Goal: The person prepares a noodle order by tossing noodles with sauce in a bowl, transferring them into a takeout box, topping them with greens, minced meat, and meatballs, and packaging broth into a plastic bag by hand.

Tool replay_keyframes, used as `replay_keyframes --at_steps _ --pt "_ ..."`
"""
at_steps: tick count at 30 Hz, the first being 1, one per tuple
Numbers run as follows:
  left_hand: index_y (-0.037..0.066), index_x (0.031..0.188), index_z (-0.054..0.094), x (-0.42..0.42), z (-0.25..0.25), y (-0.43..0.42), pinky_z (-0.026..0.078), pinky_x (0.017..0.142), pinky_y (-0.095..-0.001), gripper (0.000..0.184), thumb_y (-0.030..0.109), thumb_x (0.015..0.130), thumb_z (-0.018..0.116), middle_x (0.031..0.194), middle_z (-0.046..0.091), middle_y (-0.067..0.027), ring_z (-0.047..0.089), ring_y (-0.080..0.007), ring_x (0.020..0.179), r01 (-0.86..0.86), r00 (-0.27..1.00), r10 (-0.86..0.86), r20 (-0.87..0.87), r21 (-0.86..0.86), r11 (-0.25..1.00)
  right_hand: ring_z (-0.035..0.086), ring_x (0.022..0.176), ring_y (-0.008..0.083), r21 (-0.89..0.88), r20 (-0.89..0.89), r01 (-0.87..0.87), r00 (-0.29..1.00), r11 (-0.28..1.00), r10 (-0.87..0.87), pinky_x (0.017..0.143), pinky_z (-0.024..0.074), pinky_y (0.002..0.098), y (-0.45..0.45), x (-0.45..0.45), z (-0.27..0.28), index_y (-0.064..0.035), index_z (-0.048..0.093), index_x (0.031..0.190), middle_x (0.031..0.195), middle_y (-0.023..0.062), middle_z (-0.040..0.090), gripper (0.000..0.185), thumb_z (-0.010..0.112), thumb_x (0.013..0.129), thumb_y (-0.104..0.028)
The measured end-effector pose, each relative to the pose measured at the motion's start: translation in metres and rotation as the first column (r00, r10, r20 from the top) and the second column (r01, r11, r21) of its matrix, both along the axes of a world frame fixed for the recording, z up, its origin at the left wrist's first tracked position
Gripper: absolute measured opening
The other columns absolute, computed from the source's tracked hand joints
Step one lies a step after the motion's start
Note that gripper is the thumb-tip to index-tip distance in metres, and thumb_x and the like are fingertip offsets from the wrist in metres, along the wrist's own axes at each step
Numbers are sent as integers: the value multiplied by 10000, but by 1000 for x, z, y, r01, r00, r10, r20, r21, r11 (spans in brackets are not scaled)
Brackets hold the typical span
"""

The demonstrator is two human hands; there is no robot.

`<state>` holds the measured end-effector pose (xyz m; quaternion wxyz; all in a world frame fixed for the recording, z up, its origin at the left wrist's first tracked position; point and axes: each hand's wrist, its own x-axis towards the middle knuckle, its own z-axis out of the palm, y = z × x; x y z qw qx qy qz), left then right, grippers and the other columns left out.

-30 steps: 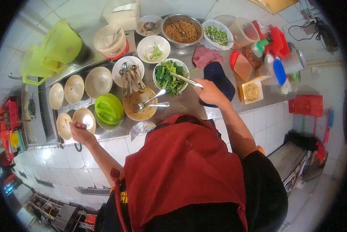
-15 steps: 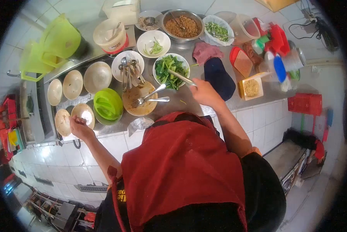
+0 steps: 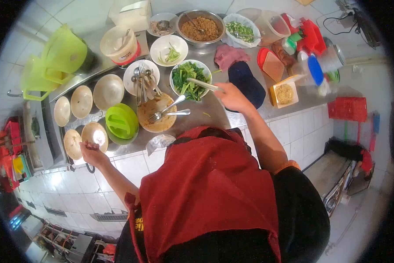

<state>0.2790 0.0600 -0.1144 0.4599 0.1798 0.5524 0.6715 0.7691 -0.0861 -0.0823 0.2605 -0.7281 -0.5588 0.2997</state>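
My right hand (image 3: 234,97) is closed around metal tongs (image 3: 203,84), whose tips rest in chopped green leaves (image 3: 187,79) in a white bowl (image 3: 209,73). My left hand (image 3: 94,154) is at the near rim of a small pale bowl (image 3: 94,135), its fingers curled together; what they hold, if anything, is hidden. Beside it stands another small bowl (image 3: 72,144). Between my hands are a bright green lidded container (image 3: 121,122) and a stained bowl (image 3: 151,125) with forks (image 3: 164,113) lying across it.
Farther back are a white plate of spoons and forks (image 3: 129,78), a bowl with a few green stalks (image 3: 156,44), a steel bowl of brown mince (image 3: 200,30) and chopped greens (image 3: 240,31). A dark cloth (image 3: 247,87) and an open noodle box (image 3: 285,94) lie to the right.
The tongs have shifted slightly within the greens and now lie flatter. My right hand has moved a little, while my left hand stays by the small bowl. The camera view has shifted slightly.
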Motion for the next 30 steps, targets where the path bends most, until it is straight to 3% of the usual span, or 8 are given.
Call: replay_keyframes --at_steps 1,3,4,10,17,26,29,30 --pt "45 843 536 3 4 -1 335 506 -200 257 274 959 549 664 436 25 412 -66 577 -6 1000 6 -7 0 1000 596 620 320 3 -2 7 1000 1000 -7 600 461 389 -5 5 8 8 615 1139 724 189 632 318 523 894 -172" --pt "44 845 537 10 12 1 336 509 -199 255 271 961 546 667 437 24 415 -67 584 4 1000 -4 2 12 1000 478 530 115 -155 -304 107 941 982 -150 484 381 280 -19 12 29 -11 609 1198 652 6 536 332 513 918 -160" --pt "44 846 538 16 16 3 337 512 -198 252 268 962 542 669 438 22 418 -68 592 9 1000 -9 13 21 1000 445 630 77 -162 -403 166 888 973 -219 561 401 267 -27 13 37 -6 632 1145 691 -13 496 290 534 932 -177" --pt "47 835 541 85 47 26 336 527 -223 218 239 939 545 698 457 17 415 -88 611 168 986 -169 -6 147 975 311 566 13 -154 -756 271 586 950 -290 469 258 197 -94 43 63 -37 545 1293 677 -88 380 353 524 961 -155" --pt "65 772 548 180 72 47 342 525 -240 183 200 895 553 661 465 7 433 -114 574 394 919 -381 -104 270 878 289 554 26 -108 -791 536 464 838 -398 471 235 191 -234 108 93 0 490 1338 702 -78 368 432 551 952 -185" --pt "52 814 522 323 106 2 329 570 -247 184 173 945 477 693 427 0 412 -115 622 608 790 -536 -299 265 748 296 532 23 -266 -675 783 265 562 -688 455 248 184 -329 223 20 -42 563 1285 686 -88 384 349 502 950 -121" --pt "75 785 465 356 117 -14 324 602 -250 194 151 958 420 703 407 3 392 -112 645 721 676 -593 -437 229 654 407 554 51 -248 -600 817 293 521 -745 458 324 223 -310 270 -33 -10 601 1222 691 -36 478 337 493 939 -158" --pt "77 780 463 367 123 -20 326 606 -251 201 152 959 415 701 408 0 393 -114 644 706 693 -604 -393 203 678 454 565 76 -148 -422 840 423 522 -802 461 359 250 -297 286 -52 11 621 1155 710 5 522 324 499 928 -186"
